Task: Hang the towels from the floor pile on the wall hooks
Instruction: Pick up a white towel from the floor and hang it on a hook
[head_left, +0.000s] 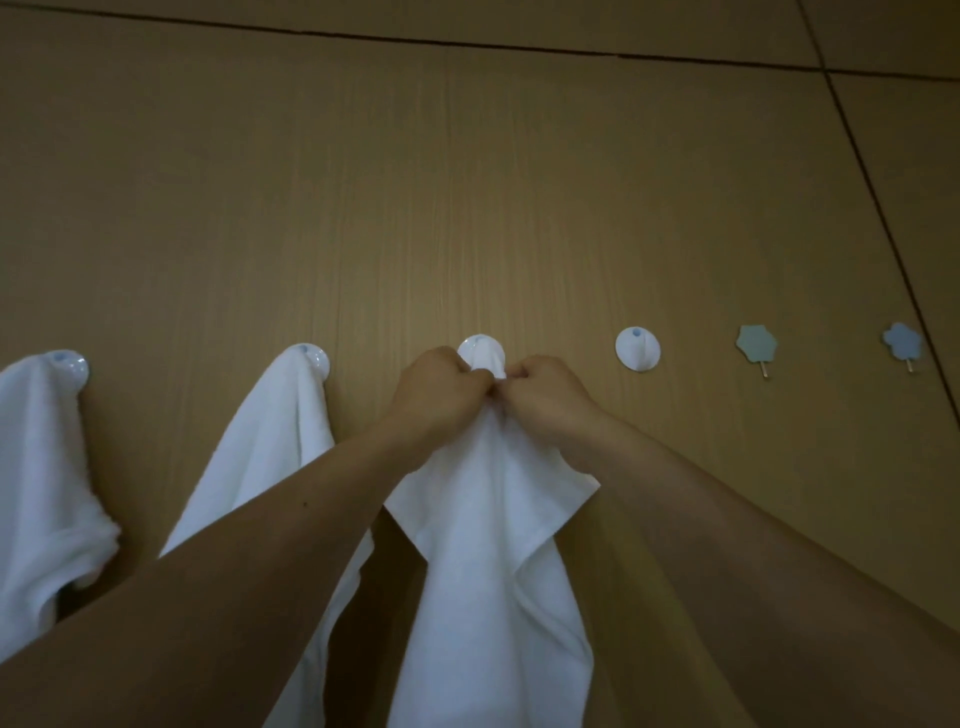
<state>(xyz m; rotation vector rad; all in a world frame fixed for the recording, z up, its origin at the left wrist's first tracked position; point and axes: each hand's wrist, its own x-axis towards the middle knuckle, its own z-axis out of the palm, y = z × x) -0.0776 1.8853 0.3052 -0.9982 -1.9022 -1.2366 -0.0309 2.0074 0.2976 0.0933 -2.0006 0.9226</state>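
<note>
A white towel hangs down the wooden wall from the third round white hook. Its top is bunched over that hook. My left hand grips the bunched cloth from the left, and my right hand pinches it from the right, just under the hook. Two more white towels hang on round hooks further left: one towel on the far-left hook, another towel on the second hook. The floor pile is out of view.
To the right, a bare round white hook sits on the wall. Beyond it are two small blue flower-shaped hooks. The wall is tan wood-grain panelling with dark seams at the top and right.
</note>
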